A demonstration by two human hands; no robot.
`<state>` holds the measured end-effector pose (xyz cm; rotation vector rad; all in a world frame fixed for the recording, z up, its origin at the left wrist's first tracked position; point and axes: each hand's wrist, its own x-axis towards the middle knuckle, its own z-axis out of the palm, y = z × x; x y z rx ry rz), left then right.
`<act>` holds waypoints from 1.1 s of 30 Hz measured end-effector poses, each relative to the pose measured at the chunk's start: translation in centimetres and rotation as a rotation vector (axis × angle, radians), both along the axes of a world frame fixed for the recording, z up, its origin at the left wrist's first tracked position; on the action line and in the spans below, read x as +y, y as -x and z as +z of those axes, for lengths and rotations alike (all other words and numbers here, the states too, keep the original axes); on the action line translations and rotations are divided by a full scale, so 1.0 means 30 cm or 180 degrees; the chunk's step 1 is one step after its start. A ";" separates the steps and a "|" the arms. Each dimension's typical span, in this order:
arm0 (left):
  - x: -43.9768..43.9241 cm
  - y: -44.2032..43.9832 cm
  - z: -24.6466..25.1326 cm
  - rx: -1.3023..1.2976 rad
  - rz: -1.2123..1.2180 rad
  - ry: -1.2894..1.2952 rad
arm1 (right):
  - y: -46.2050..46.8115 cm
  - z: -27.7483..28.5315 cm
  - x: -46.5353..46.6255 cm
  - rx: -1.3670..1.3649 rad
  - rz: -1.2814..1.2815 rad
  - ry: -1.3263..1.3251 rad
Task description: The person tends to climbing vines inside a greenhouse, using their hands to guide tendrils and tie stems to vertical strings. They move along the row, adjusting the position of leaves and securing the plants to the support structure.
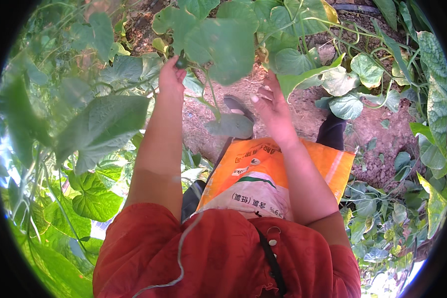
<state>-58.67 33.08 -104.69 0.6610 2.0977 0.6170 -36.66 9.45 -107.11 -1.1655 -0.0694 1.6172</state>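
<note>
My left hand [172, 76] reaches up among the vines, its fingers closed on a small dark green thing [181, 62], perhaps the end of a cucumber, partly hidden by leaves. My right hand [270, 98] is raised over the dirt path, fingers spread and slightly curled, beside a bright green leaf [309, 76]; nothing shows in it. A broad, blurred vine leaf [223, 48] hangs between the two hands, close to the camera. An orange and white woven plastic sack [327, 160], bearing print, covers my lap like an apron below my forearms.
Climbing vines with large leaves [104, 126] crowd the left side. More stems and leaves [357, 74] cross the upper right. Below lies the bare soil path [208, 130], with a dark shoe [239, 106] on it. A thin cord [180, 253] hangs over the red shirt.
</note>
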 end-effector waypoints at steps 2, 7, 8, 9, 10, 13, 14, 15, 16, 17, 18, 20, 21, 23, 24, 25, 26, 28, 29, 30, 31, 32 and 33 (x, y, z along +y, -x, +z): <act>-0.106 0.094 -0.003 -0.0353 0.0012 -0.0218 | -0.012 0.035 0.036 0.0046 -0.0056 0.0194; -0.268 0.181 0.014 -0.0942 0.0582 -0.0375 | 0.136 -0.075 0.005 -0.0972 0.0570 0.0006; -0.286 0.182 0.007 -0.1037 0.0779 -0.0404 | 0.140 -0.091 -0.012 -0.1180 0.1229 0.0163; -0.291 0.163 0.013 -0.1005 0.1105 -0.0385 | 0.138 -0.068 -0.005 -0.1372 0.1543 0.0248; -0.295 0.130 0.020 -0.0984 0.1444 -0.0376 | 0.140 -0.042 0.000 -0.1580 0.1869 0.0321; -0.320 0.111 0.035 -0.1109 0.1543 -0.0311 | 0.199 -0.056 -0.030 -0.1211 0.1646 -0.0164; -0.333 0.135 0.031 -0.1294 0.1413 -0.0271 | 0.218 -0.065 -0.042 -0.0920 0.1365 -0.0433; -0.339 0.136 0.040 -0.1477 0.1278 -0.0227 | 0.224 -0.063 -0.042 -0.0753 0.1520 -0.0392; -0.346 0.120 0.049 -0.1409 0.1172 -0.0200 | 0.225 -0.060 -0.038 -0.0586 0.1673 -0.0351; -0.346 0.119 0.055 -0.1334 0.1019 -0.0168 | 0.228 -0.060 -0.037 -0.0416 0.1823 -0.0310; -0.349 0.121 0.056 -0.1267 0.0865 -0.0128 | 0.233 -0.061 -0.044 -0.0493 0.1841 -0.0274; -0.345 0.108 0.063 -0.1055 0.0682 -0.0015 | 0.236 -0.067 -0.058 -0.0647 0.1872 -0.0199; -0.348 0.111 0.063 -0.1055 0.0633 0.0011 | 0.233 -0.070 -0.064 -0.0695 0.1899 -0.0204; -0.350 0.118 0.063 -0.1058 0.0529 0.0063 | 0.226 -0.077 -0.073 -0.0796 0.1946 -0.0211; -0.346 0.122 0.064 -0.1079 0.0498 0.0090 | 0.222 -0.078 -0.072 -0.0793 0.1960 -0.0229; -0.346 0.122 0.067 -0.1109 0.0476 0.0124 | 0.217 -0.080 -0.071 -0.0791 0.1972 -0.0247; -0.345 0.121 0.071 -0.1139 0.0452 0.0158 | 0.212 -0.078 -0.071 -0.0790 0.1983 -0.0264; -0.339 0.134 0.079 -0.1278 0.0393 0.0150 | 0.199 -0.065 -0.060 -0.0748 0.1973 -0.0215; -0.341 0.159 0.075 -0.1388 0.0365 0.0114 | 0.193 -0.059 -0.055 -0.0727 0.1967 -0.0190; -0.337 0.158 0.075 -0.1497 0.0333 0.0087 | 0.191 -0.058 -0.056 -0.0749 0.1965 -0.0186; -0.335 0.153 0.077 -0.1559 0.0545 -0.0070 | 0.190 -0.057 -0.058 -0.0770 0.1964 -0.0180; -0.337 0.146 0.081 -0.1620 0.0759 -0.0227 | 0.188 -0.056 -0.058 -0.0789 0.1962 -0.0174; -0.347 0.134 0.089 -0.1677 0.0986 -0.0375 | 0.187 -0.057 -0.060 -0.0797 0.1964 -0.0204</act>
